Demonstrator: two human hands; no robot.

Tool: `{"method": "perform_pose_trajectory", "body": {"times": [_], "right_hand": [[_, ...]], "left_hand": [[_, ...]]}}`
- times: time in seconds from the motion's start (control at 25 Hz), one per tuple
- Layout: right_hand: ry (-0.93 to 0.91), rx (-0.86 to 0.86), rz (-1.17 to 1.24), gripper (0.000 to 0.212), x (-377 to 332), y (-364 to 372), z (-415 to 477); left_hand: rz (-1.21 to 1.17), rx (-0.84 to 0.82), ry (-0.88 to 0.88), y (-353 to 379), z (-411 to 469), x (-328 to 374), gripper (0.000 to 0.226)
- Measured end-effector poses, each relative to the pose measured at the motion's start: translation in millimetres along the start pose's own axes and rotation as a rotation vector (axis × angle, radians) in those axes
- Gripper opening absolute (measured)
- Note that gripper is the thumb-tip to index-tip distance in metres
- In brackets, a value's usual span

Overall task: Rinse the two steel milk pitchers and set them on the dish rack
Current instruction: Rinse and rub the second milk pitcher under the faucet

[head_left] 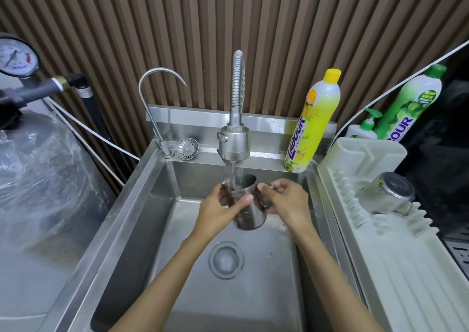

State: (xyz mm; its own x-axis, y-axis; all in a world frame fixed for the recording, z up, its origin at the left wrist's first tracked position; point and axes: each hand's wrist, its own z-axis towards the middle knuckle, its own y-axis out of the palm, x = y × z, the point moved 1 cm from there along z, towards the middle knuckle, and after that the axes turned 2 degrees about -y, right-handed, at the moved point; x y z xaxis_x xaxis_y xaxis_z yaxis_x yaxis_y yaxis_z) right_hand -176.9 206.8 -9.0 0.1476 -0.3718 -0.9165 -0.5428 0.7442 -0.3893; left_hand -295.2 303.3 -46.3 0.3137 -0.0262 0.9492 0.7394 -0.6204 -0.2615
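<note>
A steel milk pitcher [250, 216] is held upright over the sink basin [162, 194], under the running spray tap [234, 141]. Water streams into its open top. My left hand [219, 211] wraps its left side, thumb across the front. My right hand [285, 201] grips its right side, where the handle is mostly hidden. A second steel pitcher [388, 196] lies upside down and tilted on the white dish rack [396, 268] to the right of the sink.
A yellow dish-soap bottle [313, 126] stands on the sink's back right corner. A green soap bottle [406, 103] and a pump bottle [365, 128] stand behind the rack. A thin gooseneck tap [152, 98] and a strainer [187, 148] sit at the back left. The drain [225, 259] lies below my arms.
</note>
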Motion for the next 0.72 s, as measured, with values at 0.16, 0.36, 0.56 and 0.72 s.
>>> {"method": "perform_pose_trajectory", "body": {"times": [0.16,0.36,0.56,0.72], "right_hand": [[-0.193,0.043,0.151,0.028,-15.4,2.1,-10.2],[-0.007,-0.210,0.779,0.022,-0.4,21.8,-6.1],[0.157,-0.285,0.497,0.017,1.6,14.5,-7.0],[0.051,-0.034,0.006,0.020,-10.7,3.2,0.8]], "left_hand": [[-0.434,-0.096,0.024,4.3,3.1,14.2,0.066],[-0.107,0.171,0.234,-9.5,-5.1,42.1,0.082],[0.324,0.347,0.062,-10.8,-14.8,38.8,0.080],[0.075,0.158,-0.071,-4.0,-11.0,20.7,0.067]]}}
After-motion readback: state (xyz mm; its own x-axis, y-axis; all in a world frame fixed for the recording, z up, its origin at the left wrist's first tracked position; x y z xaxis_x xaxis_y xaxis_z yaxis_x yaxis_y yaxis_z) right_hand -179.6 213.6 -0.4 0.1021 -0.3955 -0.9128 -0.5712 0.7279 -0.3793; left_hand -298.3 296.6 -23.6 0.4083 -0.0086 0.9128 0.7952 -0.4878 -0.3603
